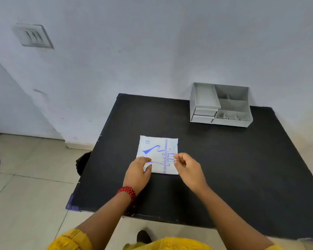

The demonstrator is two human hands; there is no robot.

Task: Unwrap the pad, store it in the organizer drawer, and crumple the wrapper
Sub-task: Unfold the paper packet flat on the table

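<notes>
On the black table (224, 168), mid-surface, lies the sealed white packet (156, 150) — flat, square, blue print reading "disposable polyethylene". Left hand (137, 174) presses its near-left corner, fingers flat, gripping nothing; right hand (188, 168) hovers at the right edge, fingers loosely curled, empty. Best move, I'd judge: pin one side, pinch the edge seam, peel slowly. Grey desk organizer (220, 105) sits well apart at the back — drawers closed.

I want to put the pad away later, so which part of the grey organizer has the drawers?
The left part of the organizer: two stacked drawers, both shut, sit under an open tray. The right part holds only open-top compartments.
</notes>
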